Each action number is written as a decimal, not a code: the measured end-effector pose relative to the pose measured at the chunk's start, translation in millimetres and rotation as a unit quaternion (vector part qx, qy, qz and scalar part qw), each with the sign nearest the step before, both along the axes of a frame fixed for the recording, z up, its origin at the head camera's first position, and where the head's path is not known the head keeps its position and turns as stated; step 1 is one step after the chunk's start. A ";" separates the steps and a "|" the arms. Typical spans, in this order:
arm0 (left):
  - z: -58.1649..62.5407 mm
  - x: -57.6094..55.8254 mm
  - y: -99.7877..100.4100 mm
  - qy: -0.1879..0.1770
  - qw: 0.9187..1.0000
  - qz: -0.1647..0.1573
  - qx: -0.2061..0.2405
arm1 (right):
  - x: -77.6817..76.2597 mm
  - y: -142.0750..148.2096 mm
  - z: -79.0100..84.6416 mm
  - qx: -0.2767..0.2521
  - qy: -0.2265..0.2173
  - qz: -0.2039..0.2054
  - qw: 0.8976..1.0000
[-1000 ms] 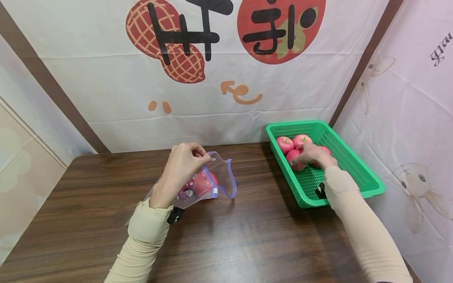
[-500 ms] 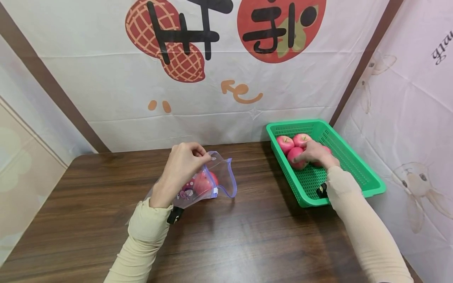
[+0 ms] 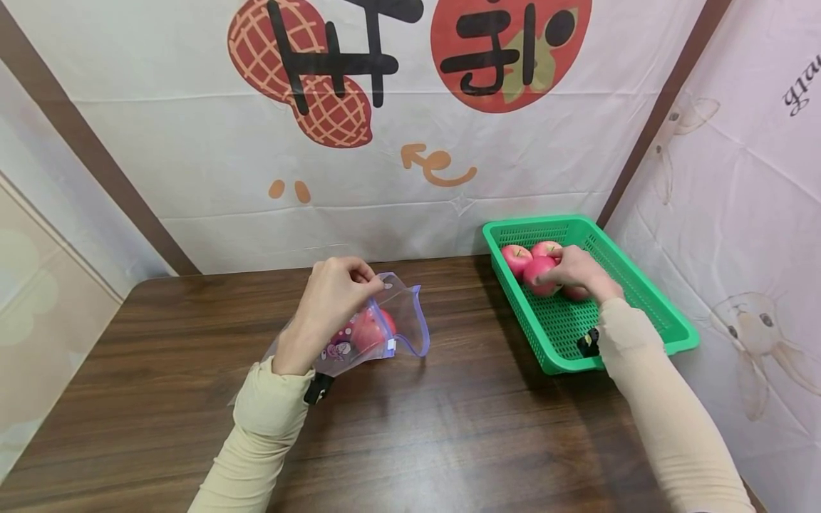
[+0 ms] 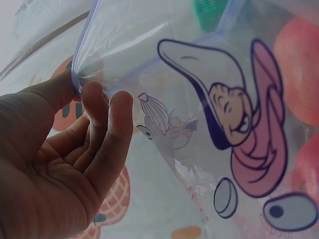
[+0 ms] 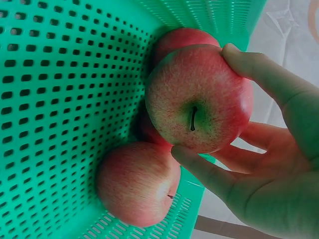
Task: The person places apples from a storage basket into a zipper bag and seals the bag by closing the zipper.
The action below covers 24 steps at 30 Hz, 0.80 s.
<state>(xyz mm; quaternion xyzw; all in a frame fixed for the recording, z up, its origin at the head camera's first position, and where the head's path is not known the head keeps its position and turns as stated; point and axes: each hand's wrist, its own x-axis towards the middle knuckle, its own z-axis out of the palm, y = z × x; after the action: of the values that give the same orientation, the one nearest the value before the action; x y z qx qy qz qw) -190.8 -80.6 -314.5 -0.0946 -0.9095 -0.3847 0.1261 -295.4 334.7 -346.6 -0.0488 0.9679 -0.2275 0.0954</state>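
Note:
My left hand pinches the upper edge of a clear zip bag with a purple-blue seal and cartoon prints. Its mouth gapes toward the right. A red apple shows inside the bag in the head view; the left wrist view has two red shapes at its right edge. Over the green basket, my right hand grips a red apple between thumb and fingers, its stem facing the wrist camera. Other apples lie in the basket beside and beneath it, partly hidden by the hand.
The green perforated basket stands at the right of the brown wooden table, close to the right-hand cloth wall. A printed white cloth hangs behind the table. Bare tabletop lies between the bag and the basket.
My right hand has shifted up and slightly right, and the gripped apple has risen a little from its place among the others. My left hand and the bag have stayed put.

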 end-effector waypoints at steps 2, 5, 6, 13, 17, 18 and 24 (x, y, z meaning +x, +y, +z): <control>0.0 -0.5 0.4 0.000 1.000 -0.001 0.000 | 0.0 0.0 1.8 -0.006 0.005 -0.003 1.000; 0.5 -0.4 1.0 -0.001 1.000 0.000 -0.001 | 0.4 -0.9 5.3 -0.019 0.010 -0.001 1.000; 0.5 -0.5 1.2 -0.001 1.000 0.000 -0.001 | 0.9 -1.5 6.9 -0.023 0.012 0.000 1.000; -0.7 -0.6 1.9 0.000 1.000 0.000 -0.002 | 3.8 -3.9 13.4 -0.032 0.024 0.003 0.999; -0.7 -0.3 2.1 -0.003 1.000 0.001 -0.001 | 6.1 -5.7 17.0 -0.034 0.037 0.005 0.999; -0.7 -0.3 2.2 -0.004 1.000 0.001 0.000 | 6.6 -6.3 18.3 -0.035 0.039 0.006 0.999; -1.2 -0.9 2.5 0.000 1.000 0.003 -0.002 | 10.7 -11.6 26.2 -0.049 0.058 0.007 0.997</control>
<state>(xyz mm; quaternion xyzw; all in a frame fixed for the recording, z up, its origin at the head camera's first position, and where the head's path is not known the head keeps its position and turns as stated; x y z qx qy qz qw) -191.7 -78.1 -315.7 -0.0916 -0.9105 -0.3828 0.1270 -284.7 323.0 -320.4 -0.0732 0.9592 -0.2704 0.0385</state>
